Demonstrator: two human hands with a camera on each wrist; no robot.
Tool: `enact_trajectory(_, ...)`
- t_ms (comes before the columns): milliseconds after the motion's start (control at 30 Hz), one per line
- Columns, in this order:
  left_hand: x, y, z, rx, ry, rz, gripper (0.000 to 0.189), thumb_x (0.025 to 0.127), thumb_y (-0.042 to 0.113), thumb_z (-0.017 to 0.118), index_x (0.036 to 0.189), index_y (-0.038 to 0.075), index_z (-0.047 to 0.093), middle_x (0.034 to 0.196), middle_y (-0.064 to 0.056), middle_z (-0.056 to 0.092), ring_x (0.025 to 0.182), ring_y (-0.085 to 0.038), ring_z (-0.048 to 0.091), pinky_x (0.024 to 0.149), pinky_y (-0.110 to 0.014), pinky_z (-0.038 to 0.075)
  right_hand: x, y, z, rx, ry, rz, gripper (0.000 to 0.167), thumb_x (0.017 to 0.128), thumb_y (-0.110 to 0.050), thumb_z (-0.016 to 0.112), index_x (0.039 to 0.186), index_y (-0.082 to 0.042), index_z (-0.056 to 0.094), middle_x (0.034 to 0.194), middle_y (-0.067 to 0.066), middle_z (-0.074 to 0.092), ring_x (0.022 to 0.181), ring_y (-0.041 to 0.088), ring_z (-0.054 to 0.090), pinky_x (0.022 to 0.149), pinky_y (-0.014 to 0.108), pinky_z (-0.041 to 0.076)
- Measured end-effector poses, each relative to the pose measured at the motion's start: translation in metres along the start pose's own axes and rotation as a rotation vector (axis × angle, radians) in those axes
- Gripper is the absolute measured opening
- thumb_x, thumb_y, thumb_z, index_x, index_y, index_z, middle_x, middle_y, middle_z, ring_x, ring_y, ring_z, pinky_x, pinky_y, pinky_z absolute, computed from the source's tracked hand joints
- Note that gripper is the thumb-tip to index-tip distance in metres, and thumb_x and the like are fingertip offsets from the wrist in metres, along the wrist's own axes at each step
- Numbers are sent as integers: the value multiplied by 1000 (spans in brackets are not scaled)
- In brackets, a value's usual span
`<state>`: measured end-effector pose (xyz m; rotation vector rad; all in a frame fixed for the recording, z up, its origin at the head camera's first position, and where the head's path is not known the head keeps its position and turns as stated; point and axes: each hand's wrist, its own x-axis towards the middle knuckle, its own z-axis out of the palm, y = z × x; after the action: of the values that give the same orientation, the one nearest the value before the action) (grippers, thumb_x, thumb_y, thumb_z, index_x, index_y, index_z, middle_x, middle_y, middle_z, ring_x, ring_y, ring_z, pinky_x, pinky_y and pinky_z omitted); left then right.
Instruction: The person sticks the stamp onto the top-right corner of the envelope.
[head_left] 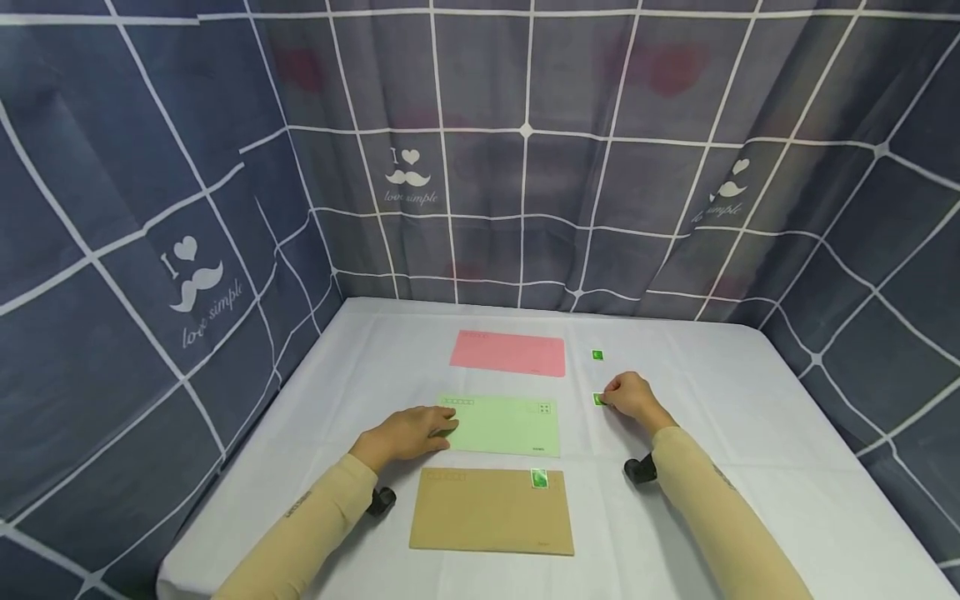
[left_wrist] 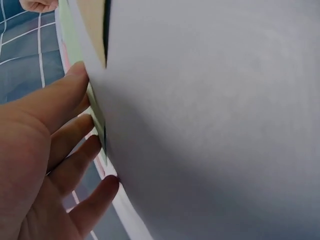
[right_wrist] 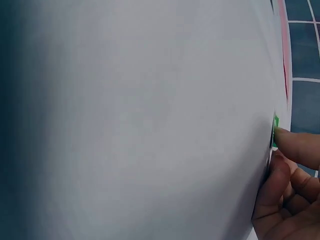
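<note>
Square green paper stamp [head_left: 597,399] was pinched in the right hand [head_left: 633,398]; the left hand [head_left: 407,432], fingers loose, touched the pale-green rectangular paper envelope [head_left: 502,427] between the far pink envelope [head_left: 507,353] and near brown envelope [head_left: 489,514].

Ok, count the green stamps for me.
3: a stamp on the brown envelope, a second stamp at the right hand, a third stamp on the white cloth beyond that one. Any beneath the hand would be hidden.
</note>
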<state>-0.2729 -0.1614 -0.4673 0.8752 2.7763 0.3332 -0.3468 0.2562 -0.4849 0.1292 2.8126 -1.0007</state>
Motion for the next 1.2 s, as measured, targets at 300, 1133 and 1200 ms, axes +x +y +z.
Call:
enact_trajectory(300,5,0,0,110,62,17,48,91,34,72,132,10,67,144,-10,59,134,-30,55,107,-44,49,2,2,1,31,20,5,15,92,-15,71,85,-1,68,85,8,64,74,18,54,60,26,44)
enact_trajectory(1133,2,-3,4,78,-9,-42,61,99,41,61,150,10,47,158,-13,41,146,-34,40,109,-51,46,1,3,4,70,41,7,13,93,-12,69,86,-1,67,83,8,63,71,18,53,57,26,43)
enact_trajectory(1200,1,-2,4,70,-16,-45,61,99,41,60,150,10,47,158,-12,41,146,-33,40,110,-51,46,0,3,5,77,37,12,13,93,-11,67,85,-1,67,83,8,63,70,17,52,57,26,43)
